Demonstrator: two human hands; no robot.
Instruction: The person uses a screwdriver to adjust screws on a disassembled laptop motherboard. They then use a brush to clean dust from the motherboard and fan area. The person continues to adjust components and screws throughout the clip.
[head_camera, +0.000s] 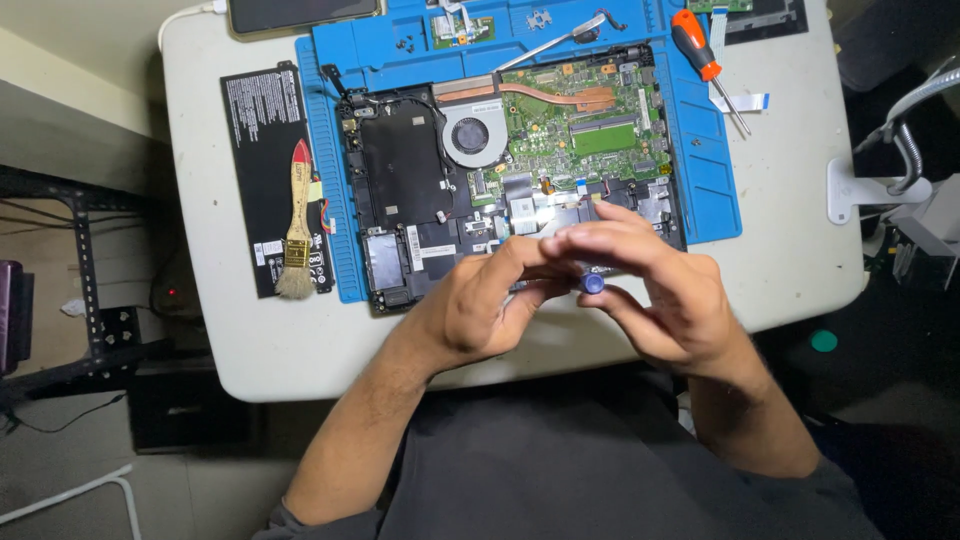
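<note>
My left hand (478, 305) and my right hand (652, 285) meet in front of me, over the near edge of an opened laptop (510, 170). Both pinch a small object with a blue round cap (594, 284) between the fingertips; the rest of it is hidden by my fingers. The laptop lies bottom up on a blue work mat (700, 170), showing its green circuit board (590, 120), a fan (472, 135) and a copper heat pipe.
A flat black battery pack (262, 130) lies left of the mat with a small brush (297, 225) on it. An orange-handled screwdriver (702, 60) rests at the mat's right. A phone (300, 12) sits at the table's far edge, and a white lamp base (870, 185) at the right.
</note>
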